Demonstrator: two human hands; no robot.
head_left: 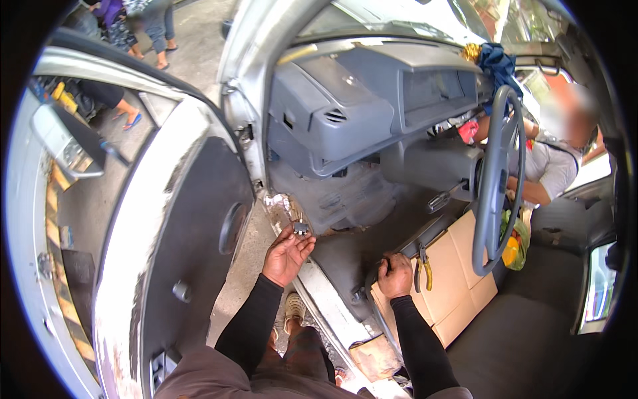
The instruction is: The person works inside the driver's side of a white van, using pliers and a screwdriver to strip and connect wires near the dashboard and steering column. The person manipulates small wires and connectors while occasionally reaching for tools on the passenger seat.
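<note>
Between the fingertips of my left hand (286,258) is a small dark electrical part (301,229) with thin metal prongs, held up over the door sill. My right hand (397,274) is curled closed at the front edge of a cardboard sheet (458,272) on the seat; what its fingers hold, if anything, is hidden. Right beside that hand lie pliers (423,267) with yellow and dark handles, flat on the cardboard and not gripped.
The vehicle's open door (193,253) stands to my left. A steering wheel (498,179) rises above the seat, with a grey dashboard (372,100) ahead. Another person (551,166) leans in at the far right side. Several people stand outside at the upper left.
</note>
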